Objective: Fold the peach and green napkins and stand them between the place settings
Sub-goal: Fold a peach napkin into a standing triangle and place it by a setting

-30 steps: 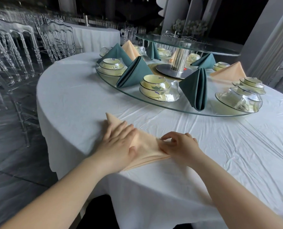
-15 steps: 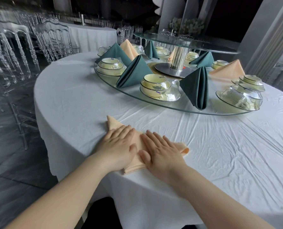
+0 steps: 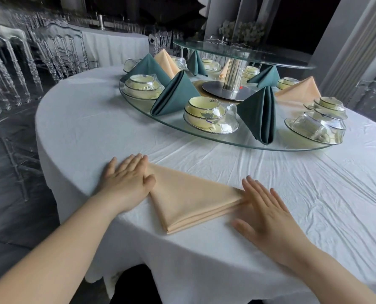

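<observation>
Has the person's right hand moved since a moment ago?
Yes. The right hand slid rightward along the peach napkin to its right tip, and is now in line with the upright green napkin on the glass turntable.

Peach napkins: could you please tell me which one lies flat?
The peach napkin on the tablecloth between the left hand and right hand, a flat triangle; the others stand on the turntable.

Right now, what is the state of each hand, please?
Left hand: open, flat on the left corner of the peach napkin.
Right hand: open, flat on its right corner.
</observation>
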The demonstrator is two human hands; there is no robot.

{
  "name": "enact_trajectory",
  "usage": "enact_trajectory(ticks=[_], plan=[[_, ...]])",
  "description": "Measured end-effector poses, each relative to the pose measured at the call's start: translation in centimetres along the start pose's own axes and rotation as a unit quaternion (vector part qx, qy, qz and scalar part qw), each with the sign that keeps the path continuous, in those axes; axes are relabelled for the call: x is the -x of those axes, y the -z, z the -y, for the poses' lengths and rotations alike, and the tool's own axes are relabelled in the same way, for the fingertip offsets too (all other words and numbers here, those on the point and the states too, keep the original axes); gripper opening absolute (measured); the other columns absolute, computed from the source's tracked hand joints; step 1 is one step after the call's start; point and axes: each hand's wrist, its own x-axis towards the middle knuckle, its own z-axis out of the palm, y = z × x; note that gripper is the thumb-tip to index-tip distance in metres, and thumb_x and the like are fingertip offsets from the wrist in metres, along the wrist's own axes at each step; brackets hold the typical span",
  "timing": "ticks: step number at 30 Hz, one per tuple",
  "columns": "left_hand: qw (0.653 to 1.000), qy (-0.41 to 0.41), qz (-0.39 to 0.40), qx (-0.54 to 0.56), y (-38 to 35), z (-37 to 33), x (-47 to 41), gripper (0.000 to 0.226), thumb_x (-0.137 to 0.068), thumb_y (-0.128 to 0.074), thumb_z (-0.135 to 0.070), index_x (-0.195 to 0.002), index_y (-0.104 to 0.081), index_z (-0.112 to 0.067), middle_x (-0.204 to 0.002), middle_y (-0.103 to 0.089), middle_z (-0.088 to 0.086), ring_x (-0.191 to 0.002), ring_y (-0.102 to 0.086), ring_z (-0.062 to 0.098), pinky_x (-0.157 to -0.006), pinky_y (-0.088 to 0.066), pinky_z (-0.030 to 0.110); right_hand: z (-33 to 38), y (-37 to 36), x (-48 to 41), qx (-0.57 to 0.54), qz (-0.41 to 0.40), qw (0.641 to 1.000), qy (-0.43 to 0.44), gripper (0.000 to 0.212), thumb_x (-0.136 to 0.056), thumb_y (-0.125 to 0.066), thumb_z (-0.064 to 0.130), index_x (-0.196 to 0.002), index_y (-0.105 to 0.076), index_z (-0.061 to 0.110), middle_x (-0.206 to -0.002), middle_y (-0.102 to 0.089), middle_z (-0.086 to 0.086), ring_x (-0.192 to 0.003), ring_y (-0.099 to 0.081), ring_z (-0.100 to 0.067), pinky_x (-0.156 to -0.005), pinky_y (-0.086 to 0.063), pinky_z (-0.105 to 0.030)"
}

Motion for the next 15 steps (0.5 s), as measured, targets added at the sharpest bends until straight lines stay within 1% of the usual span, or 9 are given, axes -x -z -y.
enact_trajectory(ticks=[2,3,5,7,9,10,12,13,15], plan=[[0.999,0.006,-0.034,0.014,-0.2,-0.1,0.0,0.059,-0.097,-0.023,-0.037,-0.147,0.002,-0.019,-0.156,0.003,-0.003,-0.142,0.003,0.008,-0.113,0.009,0.036,0.3,0.0,-0.1,0.015,-0.092,0.992,0.09,0.08,-0.075,-0.037,0.067,-0.139,-0.027,0.021,-0.145,-0.031,-0.001,-0.135,-0.024,-0.012,-0.111,-0.008,-0.024],[0.997,0.012,-0.067,0.034,-0.3,-0.1,0.1,0.061,-0.096,-0.028,-0.038,-0.147,-0.003,-0.018,-0.156,-0.002,-0.003,-0.142,-0.002,0.01,-0.113,0.009,0.035,0.8,-0.2,-0.4,0.028,-0.115,0.982,0.149,0.068,-0.077,-0.045,0.056,-0.133,-0.035,0.018,-0.14,-0.041,-0.002,-0.131,-0.032,-0.014,-0.111,-0.015,-0.027],[0.976,0.002,-0.19,0.111,-0.7,0.4,0.4,0.058,-0.09,-0.037,-0.041,-0.141,-0.03,-0.014,-0.149,-0.028,0.002,-0.137,-0.025,0.014,-0.111,0.002,0.03,2.3,-0.6,-1.3,0.04,-0.107,0.963,0.242,0.053,-0.077,-0.048,0.048,-0.121,-0.048,0.018,-0.126,-0.059,0.001,-0.12,-0.049,-0.014,-0.108,-0.026,-0.03],[0.933,-0.089,-0.29,0.192,-0.7,1.0,1.0,0.046,-0.08,-0.04,-0.04,-0.113,-0.059,-0.014,-0.121,-0.059,0.005,-0.112,-0.05,0.017,-0.102,-0.017,0.024,3.8,-0.6,-2.2,0.042,-0.089,0.956,0.276,0.044,-0.076,-0.046,0.046,-0.108,-0.06,0.019,-0.103,-0.07,0.006,-0.099,-0.063,-0.009,-0.101,-0.037,-0.028],[0.912,-0.217,-0.277,0.212,-0.8,1.7,2.0,0.025,-0.079,-0.042,-0.031,-0.094,-0.06,-0.024,-0.098,-0.066,-0.006,-0.095,-0.055,0.013,-0.098,-0.022,0.015,4.5,-0.6,-3.0,0.047,-0.077,0.956,0.278,0.04,-0.074,-0.042,0.044,-0.093,-0.067,0.02,-0.084,-0.07,0.011,-0.077,-0.067,-0.007,-0.087,-0.049,-0.027],[0.909,-0.26,-0.25,0.208,-0.8,1.8,2.6,0.022,-0.077,-0.043,-0.028,-0.094,-0.056,-0.025,-0.1,-0.063,-0.009,-0.093,-0.054,0.007,-0.1,-0.02,0.011,4.7,-0.6,-3.3,0.051,-0.079,0.956,0.276,0.038,-0.073,-0.041,0.044,-0.086,-0.068,0.021,-0.076,-0.069,0.012,-0.067,-0.066,-0.008,-0.077,-0.052,-0.024],[0.908,-0.313,-0.2,0.191,-0.8,1.9,3.5,0.029,-0.069,-0.045,-0.029,-0.097,-0.053,-0.029,-0.102,-0.059,-0.015,-0.095,-0.052,-0.001,-0.101,-0.016,0.01,5.0,-0.6,-3.7,0.069,-0.098,0.954,0.277,0.031,-0.073,-0.04,0.038,-0.074,-0.066,0.021,-0.062,-0.063,0.012,-0.052,-0.06,-0.01,-0.057,-0.048,-0.018],[0.909,-0.327,-0.191,0.173,-0.7,1.8,3.8,0.033,-0.065,-0.045,-0.03,-0.098,-0.053,-0.03,-0.092,-0.06,-0.024,-0.097,-0.05,-0.004,-0.1,-0.015,0.009,5.1,-0.6,-3.8,0.071,-0.113,0.952,0.275,0.028,-0.073,-0.04,0.033,-0.067,-0.065,0.02,-0.055,-0.06,0.011,-0.046,-0.057,-0.012,-0.049,-0.043,-0.016],[0.909,-0.343,-0.191,0.139,-0.8,1.8,3.8,0.035,-0.061,-0.046,-0.034,-0.094,-0.059,-0.033,-0.09,-0.051,-0.036,-0.096,-0.049,-0.006,-0.1,-0.013,0.01,5.1,-0.7,-4.0,0.041,-0.137,0.958,0.25,0.026,-0.072,-0.041,0.027,-0.062,-0.063,0.019,-0.049,-0.056,0.008,-0.039,-0.052,-0.014,-0.041,-0.035,-0.014]])
